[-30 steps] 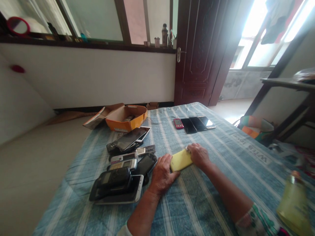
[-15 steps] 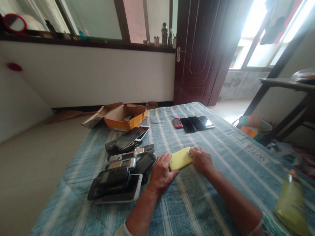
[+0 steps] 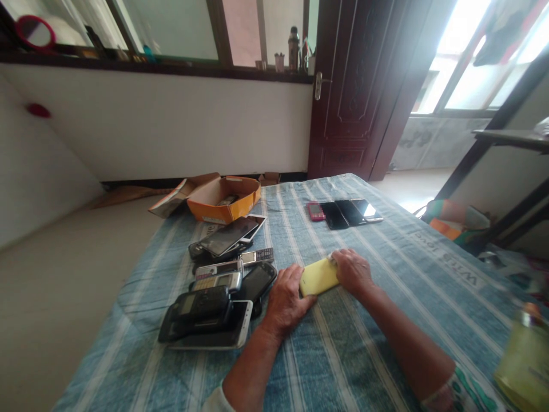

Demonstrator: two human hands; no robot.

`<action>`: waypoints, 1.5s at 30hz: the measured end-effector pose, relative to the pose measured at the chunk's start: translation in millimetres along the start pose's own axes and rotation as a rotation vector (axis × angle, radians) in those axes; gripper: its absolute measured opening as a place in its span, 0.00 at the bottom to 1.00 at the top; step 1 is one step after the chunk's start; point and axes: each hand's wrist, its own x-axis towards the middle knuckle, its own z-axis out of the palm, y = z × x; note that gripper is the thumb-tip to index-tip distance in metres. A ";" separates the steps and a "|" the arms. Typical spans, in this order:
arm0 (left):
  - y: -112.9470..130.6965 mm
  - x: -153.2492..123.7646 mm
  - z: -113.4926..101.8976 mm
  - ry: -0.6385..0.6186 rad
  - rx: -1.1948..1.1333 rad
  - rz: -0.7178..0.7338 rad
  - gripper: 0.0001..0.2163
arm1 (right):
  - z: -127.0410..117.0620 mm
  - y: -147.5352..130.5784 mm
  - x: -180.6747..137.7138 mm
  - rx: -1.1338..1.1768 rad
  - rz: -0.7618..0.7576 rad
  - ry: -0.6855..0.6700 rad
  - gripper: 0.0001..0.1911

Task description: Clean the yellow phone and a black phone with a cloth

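Note:
A yellow phone (image 3: 317,276) lies on the blue striped cloth (image 3: 369,343) in the middle of the table. My left hand (image 3: 285,300) grips its near-left end with curled fingers. My right hand (image 3: 352,270) covers its far-right end, fingers closed over the edge. A pile of several old phones (image 3: 223,286) sits just left of my left hand. A row of phones (image 3: 343,212), one pink and three dark, lies further back.
An open orange cardboard box (image 3: 223,199) stands at the table's far left corner. A yellow-green bottle (image 3: 521,363) stands at the right near edge. A dark door (image 3: 355,86) and a windowsill with small items are behind. Bags lie on the floor at right.
My hands and the yellow phone have stayed almost in place. The camera has shifted slightly, so everything sits a little further right and lower in view.

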 end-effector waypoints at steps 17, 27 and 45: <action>-4.2 -0.3 2.2 0.026 -0.045 -0.004 0.34 | -2.3 -48.3 1.0 0.058 -0.389 -0.050 0.08; -8.4 -1.4 9.6 0.032 -0.053 -0.033 0.37 | -8.3 -39.0 6.6 -0.037 -0.218 -0.117 0.12; -16.3 -5.6 14.7 0.144 -0.177 0.039 0.43 | -0.5 -67.4 8.0 0.043 -0.556 -0.104 0.11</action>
